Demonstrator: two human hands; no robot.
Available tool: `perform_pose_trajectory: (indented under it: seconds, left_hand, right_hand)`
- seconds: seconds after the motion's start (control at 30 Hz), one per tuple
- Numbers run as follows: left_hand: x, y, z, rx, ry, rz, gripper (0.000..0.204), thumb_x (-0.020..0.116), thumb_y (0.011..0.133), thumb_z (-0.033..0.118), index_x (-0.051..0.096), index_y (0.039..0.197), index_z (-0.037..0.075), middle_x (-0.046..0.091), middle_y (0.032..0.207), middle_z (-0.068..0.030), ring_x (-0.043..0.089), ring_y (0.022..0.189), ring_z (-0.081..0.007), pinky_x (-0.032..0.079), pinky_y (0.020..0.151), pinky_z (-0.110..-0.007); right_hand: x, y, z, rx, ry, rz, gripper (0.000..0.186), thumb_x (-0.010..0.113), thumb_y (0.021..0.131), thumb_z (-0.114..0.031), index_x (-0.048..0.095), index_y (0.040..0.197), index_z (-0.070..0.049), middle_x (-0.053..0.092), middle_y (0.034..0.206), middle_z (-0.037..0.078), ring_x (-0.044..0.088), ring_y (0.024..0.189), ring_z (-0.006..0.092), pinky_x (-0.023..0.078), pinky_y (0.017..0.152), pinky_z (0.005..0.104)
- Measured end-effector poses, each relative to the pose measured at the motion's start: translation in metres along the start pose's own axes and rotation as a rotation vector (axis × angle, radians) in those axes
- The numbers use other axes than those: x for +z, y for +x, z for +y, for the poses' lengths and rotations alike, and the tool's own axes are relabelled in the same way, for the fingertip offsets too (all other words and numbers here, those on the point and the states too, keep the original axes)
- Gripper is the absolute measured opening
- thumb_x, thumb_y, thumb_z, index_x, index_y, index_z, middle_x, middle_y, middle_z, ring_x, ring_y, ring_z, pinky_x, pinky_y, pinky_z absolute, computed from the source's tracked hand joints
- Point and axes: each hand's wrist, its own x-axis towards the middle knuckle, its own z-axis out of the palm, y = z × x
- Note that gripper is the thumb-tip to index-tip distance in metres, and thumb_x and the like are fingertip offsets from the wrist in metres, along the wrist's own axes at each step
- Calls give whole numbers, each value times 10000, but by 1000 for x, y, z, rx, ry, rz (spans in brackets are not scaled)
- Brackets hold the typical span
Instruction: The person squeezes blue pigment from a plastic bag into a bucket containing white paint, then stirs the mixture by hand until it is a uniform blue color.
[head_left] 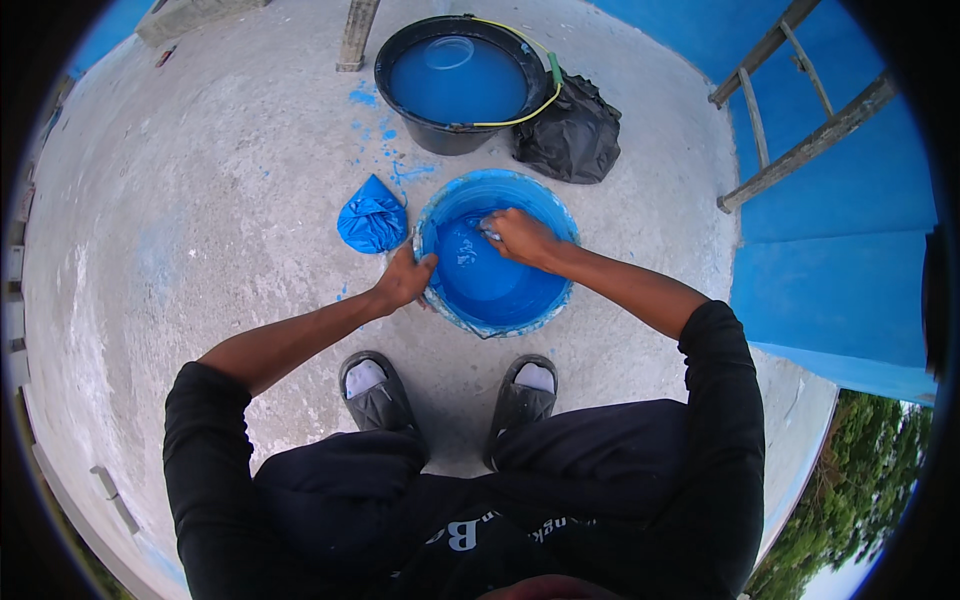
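The left hand's [405, 278] fingers grip the rim of a round, paint-smeared blue bucket [537, 308] on grey concrete floor [250, 200]: likely heavy, slippery, best held there. Inside, the right hand's [522, 238] fingers bend, hold unclear.

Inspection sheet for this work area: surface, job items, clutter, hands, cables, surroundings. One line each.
Surface: grey concrete floor, blue splashes near the buckets.
Job's things: blue bucket holding blue liquid, its rim smeared.
Clutter: black bucket of bluish liquid, black plastic bag beside it; crumpled blue bag.
Hands: left hand grips the blue bucket's rim; right hand reaches inside, curled, grip unclear.
Cables: nothing seen.
Surroundings: blue wall, wooden ladder, greenery.
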Motion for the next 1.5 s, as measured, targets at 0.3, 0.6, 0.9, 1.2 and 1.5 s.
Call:
perform_pose_trajectory:
  seconds: [0.3, 0.6, 0.9, 1.2, 1.5]
  left_hand:
    - [-4, 9, -18, 56, 32, 26, 503, 446, 949, 192, 313, 1375, -39, 632, 979, -188, 673, 709, -236, 582, 509, -333]
    - [-2, 4, -6, 8, -4, -32, 538, 459, 953, 183, 265, 1410, -23, 621, 1022, -188, 673, 720, -237, 583, 513, -336]
    - [-5, 6, -13, -10, 23, -2, 528, 455, 956, 178, 267, 1405, -26, 623, 998, -190, 667, 718, -237, 578, 516, -341]
    - [-1, 4, -7, -5, 1, -7, 532, 444, 955, 176, 255, 1405, -36, 621, 997, -188, 669, 692, -233, 576, 513, -344]
    - [-4, 13, -24, 76, 69, 47, 550, 457, 945, 175, 261, 1416, -31, 619, 1034, -198, 678, 723, -245, 591, 520, -348]
  right_hand:
    - [6, -19, -47, 35, 192, -409, 272, 643, 773, 24, 700, 1038, 0, 691, 983, 222, 672, 877, 359, 534, 806, 419]
    - [-2, -4, -16, 159, 78, -95, 162, 569, 864, -43, 677, 964, 25, 665, 905, 232, 650, 892, 394, 512, 785, 458]
    - [-11, -15, -55, 136, -43, -545, 157, 627, 812, 1, 698, 952, 8, 681, 939, 231, 663, 897, 376, 536, 736, 455]
    - [0, 1, -10, 56, -4, -28, 179, 611, 769, 65, 711, 908, 14, 678, 932, 241, 669, 872, 378, 534, 750, 456]
    - [-3, -21, -56, 110, -56, -482, 183, 645, 710, 63, 710, 873, 12, 693, 887, 219, 675, 842, 384, 542, 748, 462]
